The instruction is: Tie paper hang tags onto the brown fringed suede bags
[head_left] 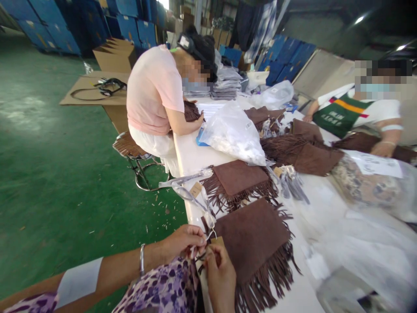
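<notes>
My left hand (190,241) pinches a thin white hang tag string (212,234), which loops up in front of a brown fringed suede bag (252,234). Facing it, my right hand (220,274) has thumb and finger closed at the same string, beside a small tan hang tag (217,241). The exact spot between the fingertips is partly hidden. The fringed bag lies flat at the table's near edge, fringe hanging down and to the right. A plastic-wrapped strap with a tan tag (196,190) lies just beyond my fingers.
A second brown fringed bag (241,177) lies further back, near a big clear plastic bag (234,132). Grey wrapped straps (293,184) rest to its right. One co-worker (156,95) bends over the table; another person (355,108) works across it. A stool (130,148) stands left.
</notes>
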A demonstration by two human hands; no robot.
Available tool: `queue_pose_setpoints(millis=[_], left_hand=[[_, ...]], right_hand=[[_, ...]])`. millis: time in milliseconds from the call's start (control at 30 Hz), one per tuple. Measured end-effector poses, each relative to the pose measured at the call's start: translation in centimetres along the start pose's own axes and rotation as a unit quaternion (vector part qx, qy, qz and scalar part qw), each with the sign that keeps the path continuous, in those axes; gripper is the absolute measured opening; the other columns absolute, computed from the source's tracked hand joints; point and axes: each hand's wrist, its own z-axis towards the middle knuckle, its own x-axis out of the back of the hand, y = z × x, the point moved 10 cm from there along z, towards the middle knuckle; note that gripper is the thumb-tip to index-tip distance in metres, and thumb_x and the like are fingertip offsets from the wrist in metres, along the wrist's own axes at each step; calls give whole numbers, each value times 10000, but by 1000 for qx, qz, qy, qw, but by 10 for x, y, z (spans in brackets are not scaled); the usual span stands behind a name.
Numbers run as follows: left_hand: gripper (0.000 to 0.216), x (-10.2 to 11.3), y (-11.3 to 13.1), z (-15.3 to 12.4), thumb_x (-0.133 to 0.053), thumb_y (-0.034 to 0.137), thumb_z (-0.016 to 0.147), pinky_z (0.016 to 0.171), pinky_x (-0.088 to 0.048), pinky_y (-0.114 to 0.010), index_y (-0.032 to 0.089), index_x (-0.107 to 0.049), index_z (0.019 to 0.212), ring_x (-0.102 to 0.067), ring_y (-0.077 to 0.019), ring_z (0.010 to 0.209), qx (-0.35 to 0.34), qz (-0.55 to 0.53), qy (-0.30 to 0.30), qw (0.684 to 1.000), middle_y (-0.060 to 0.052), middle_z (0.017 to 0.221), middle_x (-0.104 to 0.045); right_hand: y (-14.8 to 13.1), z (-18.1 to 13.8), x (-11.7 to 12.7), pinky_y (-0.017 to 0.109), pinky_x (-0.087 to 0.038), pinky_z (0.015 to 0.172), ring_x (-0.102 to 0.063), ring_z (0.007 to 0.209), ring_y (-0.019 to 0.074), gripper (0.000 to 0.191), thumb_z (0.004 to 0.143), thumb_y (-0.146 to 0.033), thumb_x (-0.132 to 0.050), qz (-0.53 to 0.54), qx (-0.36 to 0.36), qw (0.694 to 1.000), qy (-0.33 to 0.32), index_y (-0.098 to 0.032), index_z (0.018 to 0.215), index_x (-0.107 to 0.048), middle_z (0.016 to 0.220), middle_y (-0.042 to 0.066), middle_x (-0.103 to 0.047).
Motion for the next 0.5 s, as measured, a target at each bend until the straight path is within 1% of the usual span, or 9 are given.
queue_pose_setpoints(millis=[33,100,133,200,267,300,367,433,500], left_hand=[[194,-1,-1,1,-696,307,714,379,-284,-162,132,-629,765,-461,-56,399,6,-3,-10,1000,-21,651,-636],[209,-1,-3,4,-709,308,711,381,-290,-157,119,-650,778,-457,-52,393,19,-15,-24,999,-10,611,-610],[217,-1,-4,5,-710,305,712,389,-303,-154,110,-665,796,-465,-51,399,26,-23,-32,999,-15,613,-612],[245,-3,-4,6,-694,295,717,410,-341,-153,95,-691,858,-489,-58,415,41,-34,-56,997,-39,631,-635],[305,-7,-2,5,-658,283,722,412,-370,-162,92,-697,957,-515,-76,416,57,-31,-85,994,-79,674,-676],[356,-8,-1,4,-642,276,720,400,-372,-166,98,-689,1025,-516,-83,401,64,-23,-97,993,-93,692,-692],[489,-9,2,2,-632,264,710,364,-342,-166,126,-642,1178,-496,-93,356,78,0,-112,991,-85,672,-699],[608,-10,6,1,-651,256,706,345,-285,-153,162,-569,1301,-459,-87,317,78,33,-119,989,-43,596,-674],[687,-14,9,0,-680,272,722,350,-248,-144,196,-495,1379,-439,-78,311,66,61,-128,988,-8,556,-645]], right_hand=[[-1,0,10,282,-476,603,-658,682,212,355,842,-538,-512,-52,1,999,14,-233,954,-655,799,33,-700],[-5,-1,29,318,-475,682,-656,896,262,460,876,-563,-421,-159,18,986,54,-231,1155,-576,1021,81,-676],[-9,-2,34,332,-470,695,-636,962,280,491,883,-573,-391,-203,38,976,70,-223,1189,-549,1088,101,-646],[-14,-2,30,345,-463,702,-605,1016,298,479,895,-572,-346,-255,82,962,60,-214,1132,-557,1131,121,-603],[-11,-1,23,342,-455,695,-607,980,290,422,904,-561,-325,-260,86,961,41,-230,987,-573,1078,109,-609],[-7,0,22,336,-450,692,-614,949,281,400,902,-561,-333,-247,74,965,37,-240,933,-570,1034,96,-623],[2,3,25,316,-438,662,-637,855,256,375,890,-577,-371,-208,25,977,30,-259,889,-570,941,60,-659],[8,5,27,297,-425,633,-652,770,233,371,883,-593,-400,-168,-18,986,18,-273,921,-585,885,31,-690],[3,6,29,293,-423,635,-664,773,234,392,875,-600,-429,-136,-21,990,14,-278,1032,-589,923,32,-710]])
